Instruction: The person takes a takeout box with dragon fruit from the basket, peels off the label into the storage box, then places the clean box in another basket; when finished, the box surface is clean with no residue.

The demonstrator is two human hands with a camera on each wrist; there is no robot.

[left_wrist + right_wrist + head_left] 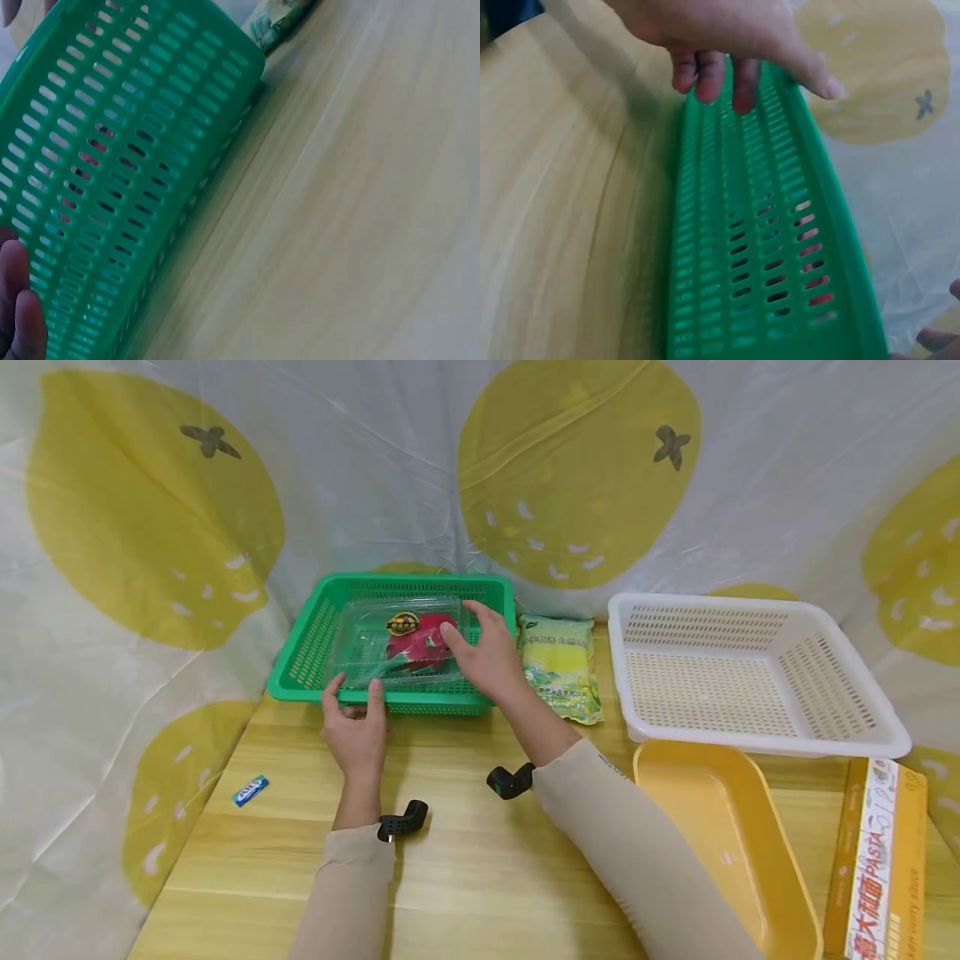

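Observation:
A clear plastic box (360, 635) with a black-and-gold label holds a red dragon fruit (427, 639). The box lies in the green basket (300, 693), its front edge close to the basket's front rim. My left hand (356, 735) is at that rim, thumb and forefinger spread at the box's front left part. In the right wrist view, the left hand's other fingers (711, 75) hang along the outside of the basket wall. My right hand (491, 656) is at the box's right end, forefinger extended towards the far corner and thumb over the lid.
Right of the basket lies a yellow-green packet (558, 668). Further right stand a white basket (750, 739) and a yellow-orange tray (705, 827), with a pasta box (873, 860) beyond. A small blue packet (250, 790) lies on the wooden table (465, 868) at left.

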